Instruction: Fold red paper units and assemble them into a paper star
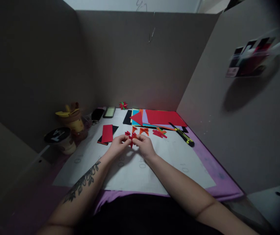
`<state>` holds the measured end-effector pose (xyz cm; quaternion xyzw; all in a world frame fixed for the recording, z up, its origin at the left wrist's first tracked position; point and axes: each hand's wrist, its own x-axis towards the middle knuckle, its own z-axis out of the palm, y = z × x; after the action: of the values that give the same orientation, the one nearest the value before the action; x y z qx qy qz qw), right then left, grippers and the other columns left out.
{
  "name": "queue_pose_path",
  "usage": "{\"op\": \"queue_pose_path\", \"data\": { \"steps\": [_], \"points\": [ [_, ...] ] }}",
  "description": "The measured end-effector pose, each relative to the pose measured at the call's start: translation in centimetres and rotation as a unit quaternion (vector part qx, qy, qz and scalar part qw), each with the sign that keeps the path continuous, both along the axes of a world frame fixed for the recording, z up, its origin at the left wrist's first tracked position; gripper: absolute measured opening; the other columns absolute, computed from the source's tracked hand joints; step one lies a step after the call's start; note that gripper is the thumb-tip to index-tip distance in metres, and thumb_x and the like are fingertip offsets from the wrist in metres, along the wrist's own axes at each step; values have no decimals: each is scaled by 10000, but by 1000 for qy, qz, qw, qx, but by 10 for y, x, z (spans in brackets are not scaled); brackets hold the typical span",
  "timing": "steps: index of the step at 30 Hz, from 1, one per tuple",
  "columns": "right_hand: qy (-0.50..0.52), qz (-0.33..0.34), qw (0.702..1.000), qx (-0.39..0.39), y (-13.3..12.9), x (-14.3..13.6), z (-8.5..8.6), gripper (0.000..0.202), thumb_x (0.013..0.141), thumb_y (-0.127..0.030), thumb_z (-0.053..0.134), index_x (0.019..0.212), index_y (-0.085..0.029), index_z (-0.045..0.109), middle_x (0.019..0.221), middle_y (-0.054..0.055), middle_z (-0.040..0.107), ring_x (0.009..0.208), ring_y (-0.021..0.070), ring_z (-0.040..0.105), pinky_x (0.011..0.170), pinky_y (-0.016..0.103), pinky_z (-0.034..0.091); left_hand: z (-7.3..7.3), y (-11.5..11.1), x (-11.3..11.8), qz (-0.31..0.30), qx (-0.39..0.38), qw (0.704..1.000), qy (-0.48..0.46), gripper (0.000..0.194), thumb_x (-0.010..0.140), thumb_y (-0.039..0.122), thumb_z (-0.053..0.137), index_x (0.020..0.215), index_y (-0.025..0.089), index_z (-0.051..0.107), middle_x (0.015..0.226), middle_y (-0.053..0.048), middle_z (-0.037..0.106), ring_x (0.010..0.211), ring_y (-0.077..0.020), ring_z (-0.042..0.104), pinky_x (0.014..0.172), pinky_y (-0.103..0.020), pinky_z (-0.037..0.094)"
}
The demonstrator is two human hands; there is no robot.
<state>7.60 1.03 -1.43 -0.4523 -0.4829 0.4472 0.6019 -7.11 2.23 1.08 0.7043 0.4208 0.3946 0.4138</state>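
Folded red paper piece [131, 143]: one, held over the white sheet [132, 179]; landmark for all entries below.
Left hand [118, 144]: fingers curled nearly closed, thumb and fingertips pinching the piece's left side.
Right hand [145, 146]: pinching its right side likewise; the opposed grip probably steadies the small folds.
Folded orange pieces [144, 131]: just beyond the piece, to its right, likely within easy reach.
Red strips [158, 134]: farther right, loosely grouped.
Utility knife [184, 137]: well right, seemingly laid aside from the fingers.
Coloured paper stack [164, 117]: beyond and right, apparently stored off the working area.
Red paper rectangle [107, 133]: left, atop dark paper [115, 130].
Red-and-green ornament [123, 105]: well beyond, slightly left.
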Motion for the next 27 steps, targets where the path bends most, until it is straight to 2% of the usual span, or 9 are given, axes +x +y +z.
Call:
{"op": "queue_pose_path", "data": {
  "steps": [4, 9, 12, 18, 23, 25, 27],
  "points": [
    [27, 41, 998, -34, -2, -3, 0, 194, 644, -326, 655, 646, -178, 529, 567, -54, 493, 512, 90, 425, 490, 218, 351, -1, 1, -1, 12, -2, 1000, -2, 212, 759, 346, 547, 683, 150, 571, 654, 12, 560, 608, -106, 482, 566, -212, 364],
    [-42, 68, 997, 1, -3, 4, 4, 154, 678, -301, 639, 654, -163, 577, 587, -37, 530, 556, 98, 453, 546, 225, 357, 0, -1, 0, 17, 32, 997, 62, 210, 752, 327, 542, 628, 158, 553, 603, 24, 525, 562, -102, 441, 529, -212, 333],
    [-81, 86, 993, -8, -2, 9, 6, 144, 666, -288, 637, 630, -156, 594, 564, -35, 528, 544, 100, 444, 547, 232, 348, 2, -3, 1, 23, 35, 997, 59, 203, 748, 330, 548, 649, 154, 574, 628, 15, 558, 588, -112, 464, 549, -216, 349],
    [-125, 34, 991, 10, -3, 18, 16, 127, 668, -270, 602, 608, -164, 566, 546, -41, 494, 522, 97, 412, 514, 227, 319, 5, 0, -3, 30, 24, 998, 56, 286, 764, 419, 541, 673, 153, 591, 626, 11, 564, 601, -120, 475, 555, -220, 345],
    [-164, -32, 986, 23, 15, 58, 32, 137, 672, -277, 565, 589, -169, 542, 538, -41, 483, 519, 101, 415, 514, 228, 325, -6, 14, -12, 107, 6, 993, 48, 314, 772, 456, 516, 707, 157, 589, 604, 18, 541, 578, -122, 482, 531, -215, 335],
    [-193, -39, 980, 19, 25, 80, 30, 123, 674, -277, 553, 619, -168, 568, 530, -42, 485, 509, 102, 420, 504, 227, 317, -11, 22, -12, 145, -12, 988, 44, 304, 751, 452, 534, 752, 154, 600, 634, 11, 554, 576, -125, 487, 521, -217, 345],
    [-213, -36, 976, 18, 33, 97, 23, 115, 667, -276, 557, 619, -171, 560, 531, -37, 508, 515, 108, 454, 511, 226, 337, -12, 28, -7, 158, -32, 986, 50, 291, 733, 436, 555, 790, 155, 608, 668, 4, 568, 576, -126, 490, 514, -220, 353]
  ]
}}
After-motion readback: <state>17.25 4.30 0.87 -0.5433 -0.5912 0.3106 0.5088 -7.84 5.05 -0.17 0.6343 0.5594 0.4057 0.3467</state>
